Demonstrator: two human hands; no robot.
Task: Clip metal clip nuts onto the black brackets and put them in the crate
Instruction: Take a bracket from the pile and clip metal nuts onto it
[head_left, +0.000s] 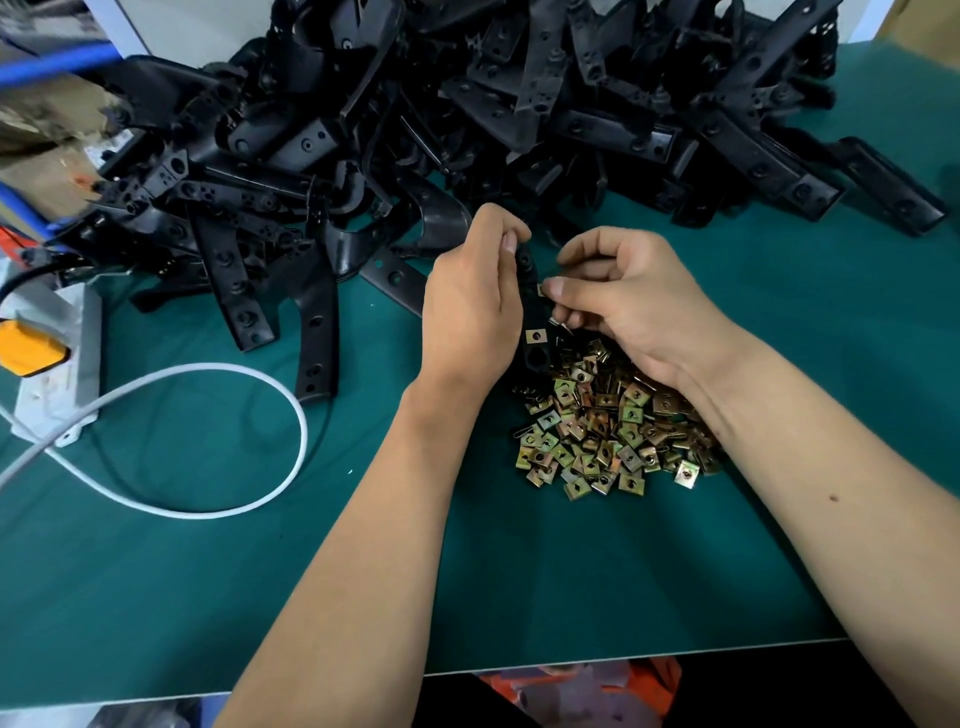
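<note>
- The desk (182, 571) has a green mat on top and a pale near edge; it carries everything else.
- A big heap of black brackets (467, 104) fills the far part of the desk from left to right, tangled and stacked, with a few loose ones spilling toward the near left.
- A white cable (291, 405) loops across the left part of the desk, coming from a grey box (62, 364) at the left edge that has a yellow-orange block (28, 345) on it.
- A pile of brass-coloured metal clip nuts (602, 431) lies on the mat just near of the hands, right of centre, partly under the right wrist.
- The left hand (470, 306) is above the desk, just near of the heap; its fingers are curled round the held bracket (531, 306), gripping it upright-ish along its length.
- The right hand (628, 306) is just right of the left hand, above the far edge of the nut pile; its fingers (566, 288) pinch a single clip nut (543, 290) against the bracket's right edge. Another small metal piece shows under the lower fingers, too hidden to tell more.
- One clip nut already sits on the held bracket (535, 336), nearer its lower end, below the pinched one.
- The crate is not visible.
</note>
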